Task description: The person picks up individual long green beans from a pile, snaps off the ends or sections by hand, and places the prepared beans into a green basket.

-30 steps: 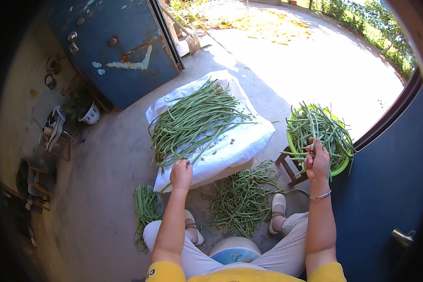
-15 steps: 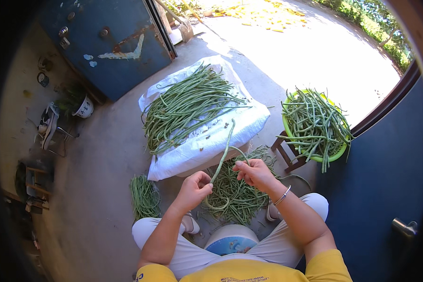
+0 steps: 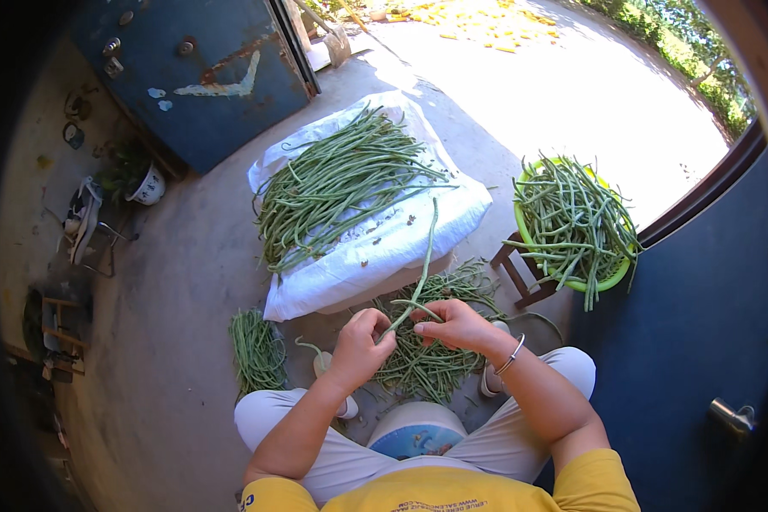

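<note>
My left hand (image 3: 363, 347) is closed around a long green bean (image 3: 426, 252), which slants up and away toward the white sack. Close beside it, my right hand (image 3: 455, 327) pinches a bent length of bean that crosses the slanting one. A curled bean tail (image 3: 307, 344) pokes out left of my left hand. Below both hands a loose pile of long beans (image 3: 431, 367) lies on the floor, partly hidden by them. Ahead, a big heap of long beans (image 3: 341, 183) rests on the white sack (image 3: 375, 271), spread over a raised support.
At right, a lime-green basket (image 3: 522, 224) heaped with beans sits on a brown stool (image 3: 520, 282). A small bean bundle (image 3: 258, 352) lies at left. Between my legs stands a white bucket (image 3: 414, 424). Blue doors (image 3: 691, 324) flank the doorway; a potted plant (image 3: 148, 186) stands far left.
Both hands have come slightly lower and closer together. The held bean has shifted right and down, its bent part now crossing between my hands. A curled tail shows at left.
</note>
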`<state>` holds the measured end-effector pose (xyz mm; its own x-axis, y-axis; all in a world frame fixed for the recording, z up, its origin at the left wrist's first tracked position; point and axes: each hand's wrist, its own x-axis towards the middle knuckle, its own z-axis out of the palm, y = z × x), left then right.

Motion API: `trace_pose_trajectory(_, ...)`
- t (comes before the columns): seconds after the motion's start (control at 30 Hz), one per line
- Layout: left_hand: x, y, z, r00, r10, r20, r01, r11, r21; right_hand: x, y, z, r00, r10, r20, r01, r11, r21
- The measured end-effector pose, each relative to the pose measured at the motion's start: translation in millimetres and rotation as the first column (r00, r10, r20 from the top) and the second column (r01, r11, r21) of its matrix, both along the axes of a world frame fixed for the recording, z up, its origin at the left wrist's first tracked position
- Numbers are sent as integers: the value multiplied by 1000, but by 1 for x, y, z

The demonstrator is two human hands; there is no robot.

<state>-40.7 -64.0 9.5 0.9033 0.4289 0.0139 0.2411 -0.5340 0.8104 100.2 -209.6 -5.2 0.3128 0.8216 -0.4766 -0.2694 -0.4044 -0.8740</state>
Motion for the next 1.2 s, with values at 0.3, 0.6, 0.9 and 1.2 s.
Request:
trace_pose_trajectory(0.3, 4, 2, -2, 996, 19, -90, -44, 957, -287, 26, -7, -19, 803, -537, -259, 586, 792, 174)
trace_pose_trajectory(0.6, 1, -27, -17, 936, -286, -204, 180, 888, -422, 25, 8, -35, 803, -439, -403, 525, 842, 129)
trace_pose_trajectory(0.9, 10, 14, -11, 992, -118, -47, 31, 579, -815, -10, 0, 12, 966, -174, -191, 212, 956, 202)
trace_pose_trajectory(1.2, 5, 25, 6, 986, 134, 103, 20, 515, -857, -29, -8, 22, 964, -51, 259, 13, 989, 145)
